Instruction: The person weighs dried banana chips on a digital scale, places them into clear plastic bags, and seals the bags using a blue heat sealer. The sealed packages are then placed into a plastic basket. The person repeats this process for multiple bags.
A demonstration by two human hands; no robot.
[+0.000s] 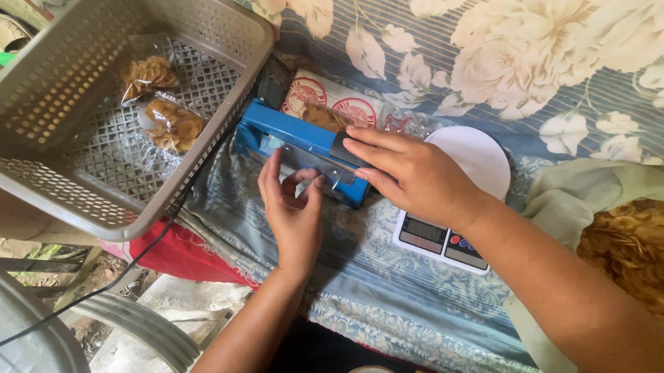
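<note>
from the head view, a floral, striped cloth (446, 71) covers the table, with a red cloth edge at seven o'clock. the right hand (413, 172) lies flat, fingers stretched out, on the black handle of a blue metal heat sealer (296, 142) at centre. the left hand (294, 207), fingers loosely curled, pinches a clear plastic bag (328, 117) under its bar. a perforated grey plastic basket (53, 93) sits at ten o'clock, a white digital scale (453, 217) at three.
</note>
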